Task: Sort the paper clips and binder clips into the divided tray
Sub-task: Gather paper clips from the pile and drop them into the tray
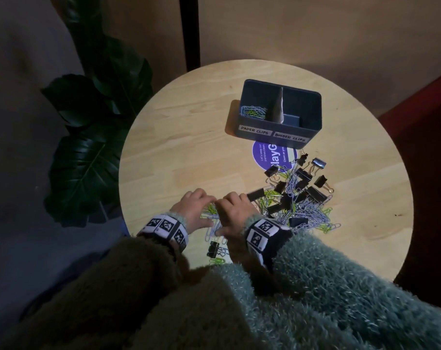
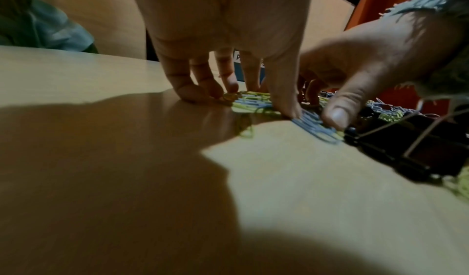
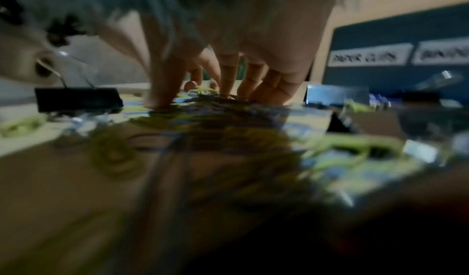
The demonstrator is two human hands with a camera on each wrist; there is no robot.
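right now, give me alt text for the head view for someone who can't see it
Both hands, left hand and right hand, gather paper clips on a round wooden table beside a mixed pile of clips. Farther back, a dark divided tray holds some paper clips in its left compartment.

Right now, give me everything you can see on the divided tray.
The divided tray is a dark grey-blue rectangular bin, plastic by its look, standing upright on the round wooden table, beyond the pile and clear of both hands. A pale upright divider splits it in two. White labels on the front wall read PAPER CLIPS and BINDER CLIPS. The left compartment holds some green and bluish paper clips; no clips show in the right. Its near edge overlaps a purple round sticker.
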